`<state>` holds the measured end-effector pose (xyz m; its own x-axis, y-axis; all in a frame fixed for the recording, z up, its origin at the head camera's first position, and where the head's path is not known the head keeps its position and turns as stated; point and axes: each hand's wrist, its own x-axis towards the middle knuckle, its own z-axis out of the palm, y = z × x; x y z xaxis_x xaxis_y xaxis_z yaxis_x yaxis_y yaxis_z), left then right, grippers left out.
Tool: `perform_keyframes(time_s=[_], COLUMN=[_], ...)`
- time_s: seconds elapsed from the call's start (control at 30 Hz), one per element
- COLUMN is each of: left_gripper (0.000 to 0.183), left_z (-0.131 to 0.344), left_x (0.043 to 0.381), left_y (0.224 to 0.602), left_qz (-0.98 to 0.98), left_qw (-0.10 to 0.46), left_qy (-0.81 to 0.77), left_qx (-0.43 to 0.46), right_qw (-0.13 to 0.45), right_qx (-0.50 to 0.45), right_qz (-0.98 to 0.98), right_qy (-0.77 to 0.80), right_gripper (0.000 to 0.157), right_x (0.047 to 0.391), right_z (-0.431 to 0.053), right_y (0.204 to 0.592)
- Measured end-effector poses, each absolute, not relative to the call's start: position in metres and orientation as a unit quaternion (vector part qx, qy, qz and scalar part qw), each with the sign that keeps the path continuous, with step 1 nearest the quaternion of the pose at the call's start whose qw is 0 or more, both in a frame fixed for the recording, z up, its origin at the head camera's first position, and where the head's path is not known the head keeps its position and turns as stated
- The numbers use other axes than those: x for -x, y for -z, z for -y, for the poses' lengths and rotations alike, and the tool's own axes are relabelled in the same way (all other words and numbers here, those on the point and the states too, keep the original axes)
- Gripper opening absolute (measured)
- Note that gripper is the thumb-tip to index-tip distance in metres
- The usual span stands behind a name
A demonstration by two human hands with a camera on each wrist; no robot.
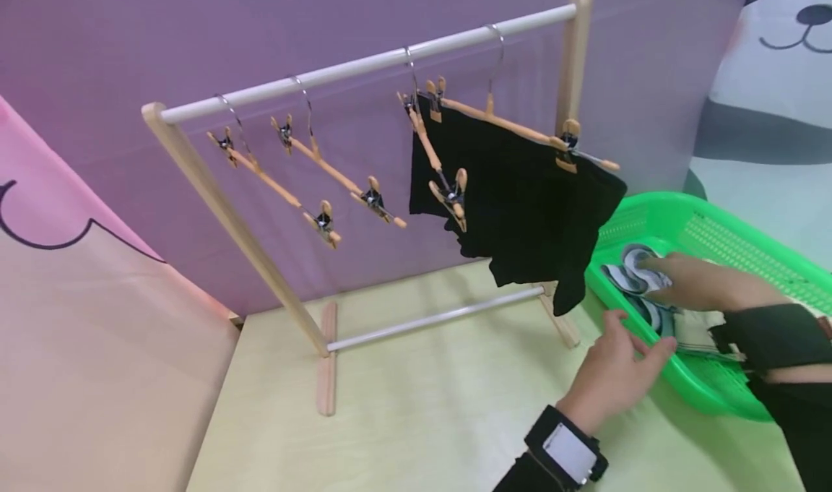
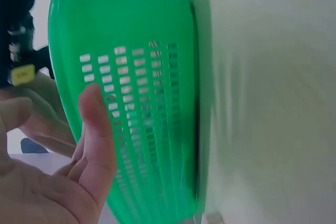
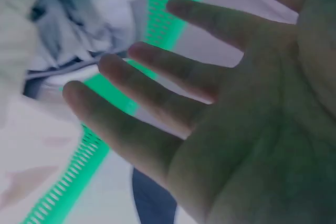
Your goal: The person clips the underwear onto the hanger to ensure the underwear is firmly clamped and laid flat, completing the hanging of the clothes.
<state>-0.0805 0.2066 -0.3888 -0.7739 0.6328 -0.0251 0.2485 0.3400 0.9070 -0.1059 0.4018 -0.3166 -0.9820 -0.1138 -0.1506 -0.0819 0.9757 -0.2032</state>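
A green plastic basket (image 1: 698, 376) at the right holds folded clothes, among them a grey-and-white striped garment (image 1: 640, 272) and a cream piece (image 1: 695, 331). My right hand (image 1: 708, 282) is inside the basket at the striped garment; in the right wrist view its fingers (image 3: 136, 135) are spread and loosely bent, with no cloth gripped. By the basket's near side is my left hand (image 1: 614, 369), fingers apart, holding nothing. The left wrist view has a fingertip (image 2: 93, 98) in front of the perforated basket wall; whether it touches is unclear.
A wooden rack with a white rod (image 1: 364, 66) carries several clip hangers. Black shorts (image 1: 520, 196) hang from the clips of the right-hand hanger (image 1: 494, 120), close to the basket. Two bare hangers (image 1: 273, 185) hang at the left. A purple backdrop (image 1: 292, 15) stands behind.
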Motion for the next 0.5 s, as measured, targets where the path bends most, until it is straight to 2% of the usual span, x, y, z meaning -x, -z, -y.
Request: perform_keyframes(time_s=[0.27, 0.5], left_gripper=[0.079, 0.086], left_z=[-0.222, -0.229], left_x=[0.063, 0.055], left_y=[0.393, 0.393], left_qz=[-0.728, -0.689], left_qw=[0.23, 0.239], left_qy=[-0.609, -0.659], left_qx=[-0.215, -0.184], right_qw=[0.138, 0.106], right_qx=[0.041, 0.052], right_qz=[-0.985, -0.989], right_qy=[0.096, 0.086], right_gripper=[0.053, 0.048], right_x=[0.107, 0.11], right_z=[-0.408, -0.413], right_y=[0.336, 0.345])
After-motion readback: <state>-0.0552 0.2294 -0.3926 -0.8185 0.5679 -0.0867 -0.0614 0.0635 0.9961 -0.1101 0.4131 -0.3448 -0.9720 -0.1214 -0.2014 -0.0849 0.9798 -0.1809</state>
